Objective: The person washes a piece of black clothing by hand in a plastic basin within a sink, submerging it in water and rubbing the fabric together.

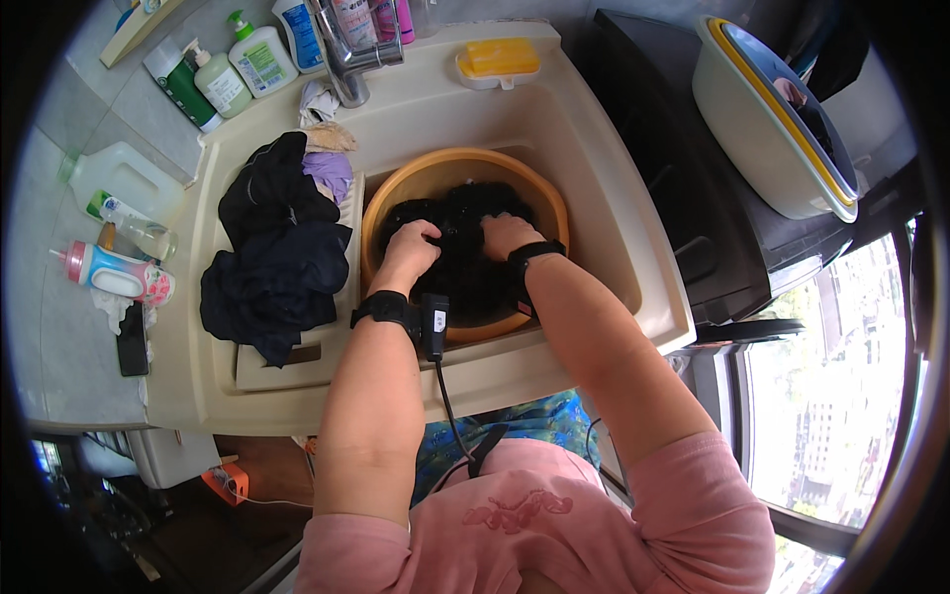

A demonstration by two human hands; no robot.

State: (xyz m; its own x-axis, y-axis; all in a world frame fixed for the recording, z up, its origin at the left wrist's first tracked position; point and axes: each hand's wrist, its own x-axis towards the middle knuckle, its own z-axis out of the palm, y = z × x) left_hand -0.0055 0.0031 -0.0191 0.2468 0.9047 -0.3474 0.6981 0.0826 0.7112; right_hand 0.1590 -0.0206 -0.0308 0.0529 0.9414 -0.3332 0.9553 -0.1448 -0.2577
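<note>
An orange plastic basin (466, 154) sits inside the beige sink (616, 215), holding soaked black cloth (471, 286). My left hand (413, 249) is at the basin's left side, its fingers curled into the cloth. Opposite it, my right hand (512, 236) grips the same cloth with bent fingers; the fingertips of both hands are partly hidden. Each wrist wears a black strap, and a small cabled device is at the left one. Left of the basin, a heap of dark garments (278, 278) lies on the sink's ribbed washboard (355, 215).
A chrome faucet (349, 70) rises behind the basin, near yellow soap (501, 57) in a dish. Pump bottles (261, 61) line the back left. A clear jug (130, 182) and a black phone (133, 340) are at left. Stacked basins (768, 141) stand on a dark surface at right.
</note>
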